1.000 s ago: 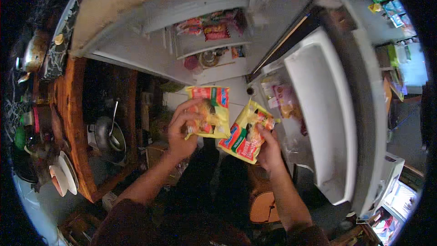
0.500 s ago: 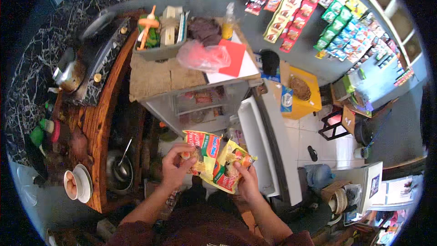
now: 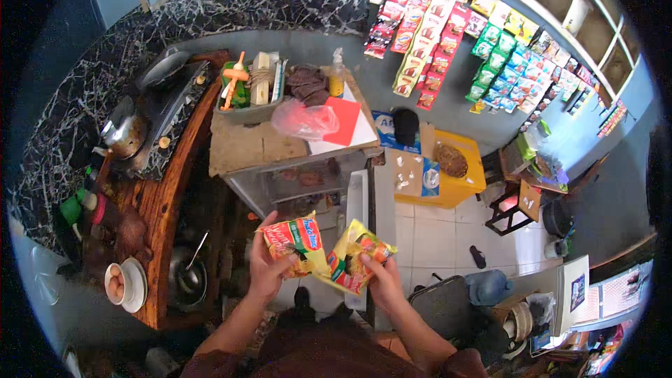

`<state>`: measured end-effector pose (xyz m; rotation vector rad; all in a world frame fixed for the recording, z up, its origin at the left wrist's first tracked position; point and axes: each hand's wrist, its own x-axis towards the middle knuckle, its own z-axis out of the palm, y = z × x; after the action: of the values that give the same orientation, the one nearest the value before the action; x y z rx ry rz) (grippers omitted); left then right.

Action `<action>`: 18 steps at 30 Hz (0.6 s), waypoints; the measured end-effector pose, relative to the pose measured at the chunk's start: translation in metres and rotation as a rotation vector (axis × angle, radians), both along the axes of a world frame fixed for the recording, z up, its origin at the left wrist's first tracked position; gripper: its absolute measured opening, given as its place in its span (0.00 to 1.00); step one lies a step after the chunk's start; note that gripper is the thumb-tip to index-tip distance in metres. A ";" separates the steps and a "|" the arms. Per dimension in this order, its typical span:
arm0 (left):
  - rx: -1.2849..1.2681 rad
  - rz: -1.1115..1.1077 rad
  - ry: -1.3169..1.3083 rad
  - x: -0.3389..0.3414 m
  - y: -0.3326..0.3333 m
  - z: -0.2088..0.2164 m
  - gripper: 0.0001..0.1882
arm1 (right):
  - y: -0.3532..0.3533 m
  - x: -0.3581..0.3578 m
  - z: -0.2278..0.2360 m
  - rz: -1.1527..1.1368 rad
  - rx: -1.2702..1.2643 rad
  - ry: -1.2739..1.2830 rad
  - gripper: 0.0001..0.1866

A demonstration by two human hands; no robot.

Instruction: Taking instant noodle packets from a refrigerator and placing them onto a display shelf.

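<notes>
My left hand (image 3: pixel 267 267) holds an instant noodle packet (image 3: pixel 308 233), yellow, red and green, with the thumb pressed on its front. A second instant noodle packet (image 3: pixel 356 253), mostly yellow with a picture of food, is gripped by my right hand (image 3: pixel 386 283), its thumb over the front. The packets are close together, their inner edges touching or overlapping. Both are in front of the fridge (image 3: pixel 246 185), whose door (image 3: pixel 357 199) stands open. Some items show inside; its lower part is behind my hands and the packets.
A wooden counter (image 3: pixel 155 238) on the left bears a kettle (image 3: pixel 124 133), a stove (image 3: pixel 171 122) and a bowl of eggs (image 3: pixel 110 292). Cardboard, a basket and a plastic bag (image 3: pixel 303 120) lie on the fridge. Sachet strips (image 3: pixel 437 49) hang behind; a yellow box (image 3: pixel 462 185) stands right.
My left hand has shifted its hold, and its packet now faces up more plainly. The view has shifted, and the fridge door looks less widely open.
</notes>
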<state>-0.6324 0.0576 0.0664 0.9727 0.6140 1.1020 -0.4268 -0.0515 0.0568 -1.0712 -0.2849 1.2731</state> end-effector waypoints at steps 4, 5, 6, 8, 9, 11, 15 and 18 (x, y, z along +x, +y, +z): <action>-0.190 0.126 -0.113 -0.009 -0.010 -0.013 0.33 | 0.004 0.001 -0.003 -0.030 0.026 0.126 0.23; -0.155 0.113 -0.179 -0.013 -0.007 -0.015 0.25 | 0.006 0.000 -0.002 -0.023 0.002 0.108 0.22; -0.151 0.128 -0.178 -0.018 -0.006 -0.015 0.25 | 0.010 -0.002 -0.002 -0.007 0.003 0.111 0.22; -0.186 0.200 -0.130 -0.021 -0.006 -0.012 0.21 | 0.015 -0.001 -0.008 0.034 -0.032 0.112 0.22; -0.186 0.212 -0.134 -0.024 -0.007 -0.010 0.21 | 0.016 -0.001 -0.012 0.047 -0.033 0.109 0.22; -0.163 0.225 -0.107 -0.033 -0.007 -0.006 0.18 | 0.019 -0.002 -0.021 0.076 -0.018 0.068 0.22; 0.040 0.327 0.186 -0.059 0.006 -0.013 0.16 | 0.029 -0.012 -0.022 0.150 -0.020 0.024 0.22; -0.161 0.315 -0.048 -0.072 0.019 -0.008 0.17 | 0.040 -0.026 -0.016 0.193 -0.058 0.013 0.20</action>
<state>-0.7047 0.0768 0.0581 0.7237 0.8231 1.3272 -0.4524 -0.0116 0.0408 -1.1042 -0.3499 1.4680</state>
